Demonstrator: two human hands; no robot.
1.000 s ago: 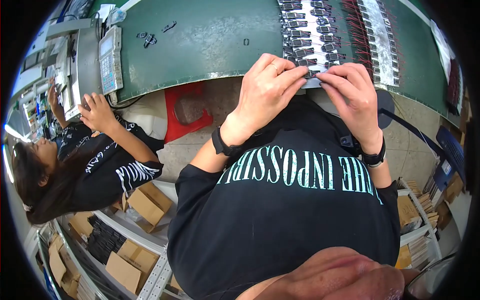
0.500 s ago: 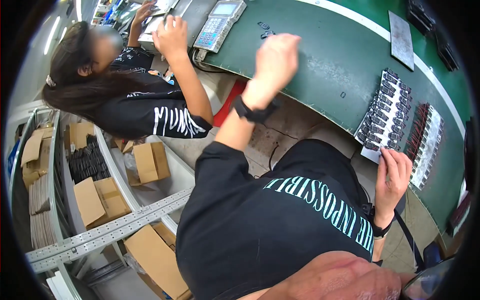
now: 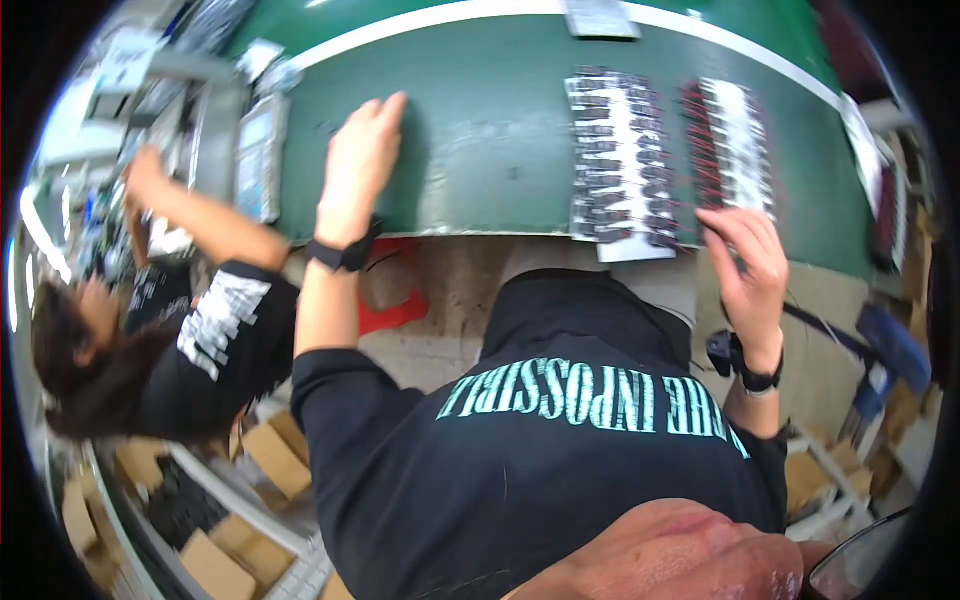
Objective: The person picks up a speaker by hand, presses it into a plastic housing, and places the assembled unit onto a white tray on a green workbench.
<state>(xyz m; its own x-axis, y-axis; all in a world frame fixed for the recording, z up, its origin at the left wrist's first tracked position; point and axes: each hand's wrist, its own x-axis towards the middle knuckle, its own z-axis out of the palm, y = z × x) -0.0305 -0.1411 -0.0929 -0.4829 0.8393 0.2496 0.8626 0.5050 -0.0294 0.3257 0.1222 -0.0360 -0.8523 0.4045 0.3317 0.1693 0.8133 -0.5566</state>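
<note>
My left hand [image 3: 365, 155] is over the green bench, its fingers stretched forward and slightly bent, with nothing visible in them. Beside it, partly hidden, lie small dark parts [image 3: 328, 128]. My right hand [image 3: 748, 250] is at the bench's near edge, thumb and forefinger tips together. Whatever they pinch is too small to make out. To its left, a white sheet [image 3: 625, 250] bears rows of small black parts [image 3: 598, 165] along both sides. Just beyond the fingertips is a whitish strip [image 3: 732, 140] with red wires [image 3: 703, 150] along its left side.
A handheld keypad device [image 3: 260, 160] stands at the bench's left end. There, a co-worker [image 3: 225, 310] reaches forward with one arm. A grey plate [image 3: 602, 20] lies at the far side. Cardboard boxes [image 3: 275, 455] stand on racks behind, and a red object [image 3: 395, 300] is below the bench.
The view has swung to the right, so the bench now lies straight across. My left hand's fingers look straighter. My right hand has moved from the white sheet's near end toward the red-wired strip.
</note>
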